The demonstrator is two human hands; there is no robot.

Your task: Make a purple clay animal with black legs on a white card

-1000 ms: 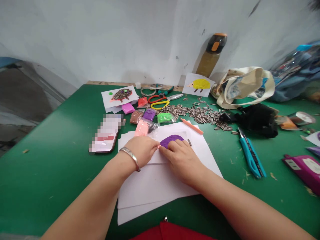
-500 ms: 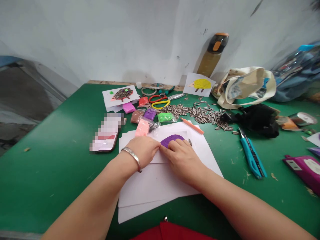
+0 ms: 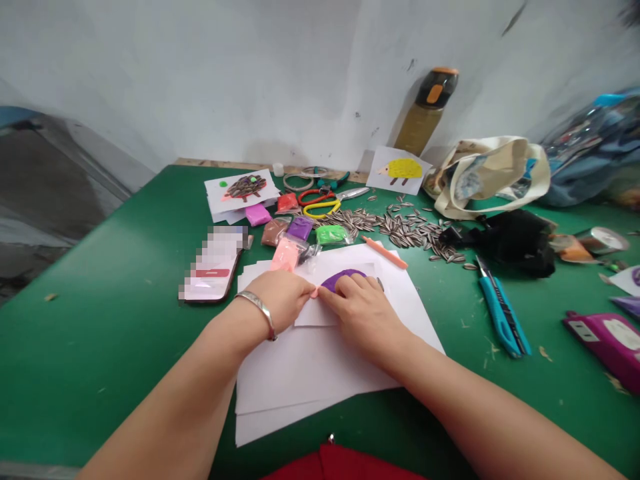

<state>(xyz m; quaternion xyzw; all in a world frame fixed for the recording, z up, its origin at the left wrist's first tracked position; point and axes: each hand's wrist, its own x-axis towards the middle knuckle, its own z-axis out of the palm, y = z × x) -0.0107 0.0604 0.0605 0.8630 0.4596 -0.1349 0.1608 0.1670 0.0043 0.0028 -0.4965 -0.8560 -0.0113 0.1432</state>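
Observation:
A flattened purple clay shape (image 3: 344, 279) lies on a small white sheet, on top of larger white papers (image 3: 285, 373). At its left end is a small pink clay piece (image 3: 315, 293). My left hand (image 3: 283, 298), with a silver bracelet at the wrist, has its fingers closed at the pink piece. My right hand (image 3: 363, 310) has its fingers bent over the purple clay, index fingertip beside the pink piece. Whether it grips anything is hidden. A single seed (image 3: 380, 285) shows just beyond my right fingers.
Bagged clay (image 3: 285, 255), scissors (image 3: 321, 209), scattered seeds (image 3: 410, 230) and an orange pen (image 3: 385, 253) lie behind the papers. The phone (image 3: 213, 270) is left; a teal cutter (image 3: 504, 317), black bag (image 3: 520, 241) and purple pouch (image 3: 603, 340) are right.
My left hand has shifted slightly left, and the pink clay piece now shows between the two hands. My right hand stays over the purple clay.

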